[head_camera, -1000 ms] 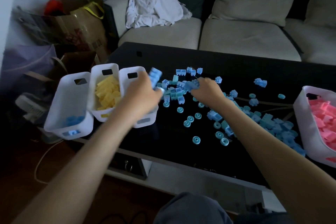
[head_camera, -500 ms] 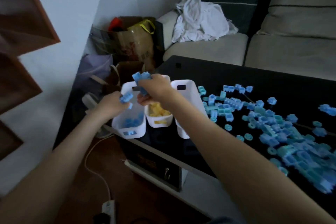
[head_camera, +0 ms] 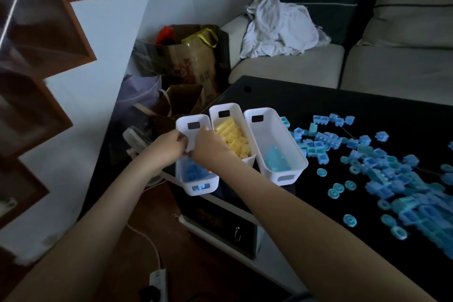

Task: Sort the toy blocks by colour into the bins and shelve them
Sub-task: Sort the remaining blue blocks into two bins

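Three white bins stand side by side at the black table's left corner. The left bin (head_camera: 205, 186) holds blue blocks (head_camera: 192, 171), the middle bin (head_camera: 221, 108) yellow blocks (head_camera: 234, 138), and the right bin (head_camera: 282, 135) pale blue blocks (head_camera: 275, 160). My left hand (head_camera: 169, 146) is at the left bin's left rim, its fingers curled over the edge. My right hand (head_camera: 211, 147) hangs over the same bin with its fingers pointing down inside, hidden. No block shows in either hand. Several loose blue blocks and rings (head_camera: 382, 171) lie scattered on the table (head_camera: 306, 95).
A sofa (head_camera: 392, 66) with a crumpled white cloth (head_camera: 282, 28) runs behind the table. Paper bags (head_camera: 186, 61) and a small fan (head_camera: 136, 141) crowd the floor left of the table. Brown wall shelves (head_camera: 44, 56) step down the left wall. A power strip (head_camera: 158, 282) lies on the floor.
My view swung left toward the bins. Both hands carried blue blocks from the pile to the left bin and lowered into it; the blocks no longer show in them.
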Available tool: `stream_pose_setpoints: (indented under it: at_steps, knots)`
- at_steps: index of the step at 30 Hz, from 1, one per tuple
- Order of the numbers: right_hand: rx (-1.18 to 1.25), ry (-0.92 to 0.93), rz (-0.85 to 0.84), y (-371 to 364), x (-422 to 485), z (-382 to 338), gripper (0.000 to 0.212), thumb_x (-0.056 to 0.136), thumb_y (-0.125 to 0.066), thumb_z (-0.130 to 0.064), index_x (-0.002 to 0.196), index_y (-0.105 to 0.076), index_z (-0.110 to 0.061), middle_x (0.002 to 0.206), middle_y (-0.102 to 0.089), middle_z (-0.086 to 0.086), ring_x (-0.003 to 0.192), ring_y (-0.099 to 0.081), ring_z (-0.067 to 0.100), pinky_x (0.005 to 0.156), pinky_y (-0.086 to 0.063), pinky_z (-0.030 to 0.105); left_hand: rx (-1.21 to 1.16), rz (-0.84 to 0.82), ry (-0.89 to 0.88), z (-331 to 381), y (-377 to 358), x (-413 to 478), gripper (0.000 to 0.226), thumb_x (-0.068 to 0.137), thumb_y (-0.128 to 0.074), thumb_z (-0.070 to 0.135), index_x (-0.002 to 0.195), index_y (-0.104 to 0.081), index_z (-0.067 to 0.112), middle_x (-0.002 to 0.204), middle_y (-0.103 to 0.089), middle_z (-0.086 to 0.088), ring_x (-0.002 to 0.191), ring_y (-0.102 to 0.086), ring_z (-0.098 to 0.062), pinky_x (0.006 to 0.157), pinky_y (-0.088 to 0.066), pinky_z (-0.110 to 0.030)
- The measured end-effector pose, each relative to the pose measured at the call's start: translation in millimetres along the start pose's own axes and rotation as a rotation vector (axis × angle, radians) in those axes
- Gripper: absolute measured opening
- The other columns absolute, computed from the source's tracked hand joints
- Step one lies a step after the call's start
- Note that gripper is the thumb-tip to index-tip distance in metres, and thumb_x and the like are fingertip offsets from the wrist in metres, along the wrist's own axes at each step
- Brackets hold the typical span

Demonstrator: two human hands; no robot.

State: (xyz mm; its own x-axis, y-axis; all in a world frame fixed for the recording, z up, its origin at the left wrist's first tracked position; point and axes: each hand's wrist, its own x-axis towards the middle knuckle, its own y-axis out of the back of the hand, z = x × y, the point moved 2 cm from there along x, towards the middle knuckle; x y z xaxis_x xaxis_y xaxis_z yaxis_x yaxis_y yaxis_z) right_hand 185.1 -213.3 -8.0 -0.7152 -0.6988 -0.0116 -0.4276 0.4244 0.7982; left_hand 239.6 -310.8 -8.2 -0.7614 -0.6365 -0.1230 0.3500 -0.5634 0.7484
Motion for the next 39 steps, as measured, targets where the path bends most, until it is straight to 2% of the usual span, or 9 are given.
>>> stream_pose_setpoints:
  at_steps: [3, 8, 16, 22, 24, 27, 29, 34, 39]
  knots:
    - [0.05, 0.055, -0.023, 10, -7, 1, 0.053, 0.094, -0.053, -0.032, 0.132, -0.037, 0.0, 0.124, -0.052, 0.019, 0.113, -0.053, 0.033, 0.088, -0.044, 0.036, 0.06, 0.059, -0.053, 1, 5, 2, 0.024, 0.098, -0.042, 0.025, 0.115, -0.055, 0.014, 0.107, -0.061, -0.011, 0.1, -0.059, -0.028, 0.094, -0.047, -0.044]
    - [0.032, 0.216, 0.113, 61, -26, 30, 0.032, 0.095, -0.049, -0.023, 0.125, -0.05, -0.009, 0.117, -0.061, 0.011, 0.101, -0.06, 0.025, 0.079, -0.045, 0.029, 0.094, 0.042, -0.133, 15, 10, -2, 0.022, 0.098, -0.042, 0.029, 0.108, -0.059, 0.018, 0.104, -0.063, -0.009, 0.098, -0.06, -0.025, 0.093, -0.048, -0.044]
    - [0.133, -0.183, 0.346, 141, -52, 143, 0.022, 0.095, -0.044, -0.017, 0.107, -0.062, -0.013, 0.099, -0.064, 0.005, 0.076, -0.055, 0.014, 0.064, -0.046, 0.026, 0.036, 0.11, -0.455, 90, -48, -48, 0.03, 0.097, -0.046, 0.019, 0.127, -0.048, 0.018, 0.109, -0.059, 0.003, 0.095, -0.056, -0.012, 0.075, -0.043, -0.026]
    - [0.04, -0.271, 0.297, 128, -75, 207, 0.022, 0.096, -0.042, -0.015, 0.103, -0.063, -0.015, 0.098, -0.064, 0.008, 0.087, -0.06, 0.027, 0.069, -0.044, 0.032, 0.276, -0.127, -0.906, 152, -126, -70, 0.031, 0.1, -0.037, 0.014, 0.126, -0.055, 0.016, 0.128, -0.055, -0.001, 0.113, -0.054, -0.018, 0.091, -0.043, -0.033]
    - [-0.046, -0.248, 0.223, 119, -77, 219, 0.023, 0.094, -0.043, -0.013, 0.106, -0.063, -0.015, 0.099, -0.061, 0.008, 0.089, -0.058, 0.026, 0.066, -0.042, 0.028, 0.311, -0.174, -0.889, 168, -143, -59, 0.032, 0.1, -0.038, 0.012, 0.127, -0.053, 0.018, 0.124, -0.059, -0.003, 0.108, -0.057, -0.021, 0.088, -0.046, -0.036]
    - [-0.178, -0.249, 0.1, 107, -79, 237, 0.026, 0.09, -0.051, -0.017, 0.115, -0.058, -0.016, 0.117, -0.05, 0.008, 0.111, -0.048, 0.025, 0.09, -0.044, 0.038, 0.332, -0.254, -0.737, 184, -161, -36, 0.032, 0.099, -0.038, 0.015, 0.13, -0.046, 0.018, 0.114, -0.064, -0.009, 0.098, -0.06, -0.024, 0.08, -0.048, -0.035]
    - [-0.197, -0.255, 0.1, 103, -79, 242, 0.025, 0.089, -0.054, -0.018, 0.114, -0.057, -0.014, 0.117, -0.05, 0.008, 0.114, -0.046, 0.025, 0.094, -0.043, 0.04, 0.543, -0.25, -0.685, 190, -172, -24, 0.029, 0.097, -0.042, 0.017, 0.125, -0.048, 0.015, 0.109, -0.062, -0.008, 0.095, -0.058, -0.026, 0.076, -0.04, -0.032]
    - [-0.096, -0.211, 0.17, 110, -80, 250, 0.018, 0.092, -0.054, -0.012, 0.109, -0.059, -0.007, 0.111, -0.054, 0.01, 0.102, -0.054, 0.024, 0.079, -0.041, 0.027, 1.007, -0.352, -0.603, 198, -195, -18, 0.025, 0.086, -0.046, 0.011, 0.106, -0.06, 0.017, 0.079, -0.051, 0.002, 0.083, -0.047, -0.018, 0.089, -0.025, -0.037]
    - [0.053, -0.186, 0.358, 134, -76, 261, 0.021, 0.086, -0.066, -0.021, 0.099, -0.054, -0.009, 0.101, -0.045, 0.001, 0.088, -0.047, 0.015, 0.073, -0.034, 0.022, 1.11, -0.331, -0.584, 207, -200, -13, 0.013, 0.089, -0.054, 0.017, 0.102, -0.057, 0.018, 0.091, -0.052, 0.001, 0.091, -0.045, -0.019, 0.102, -0.023, -0.041]
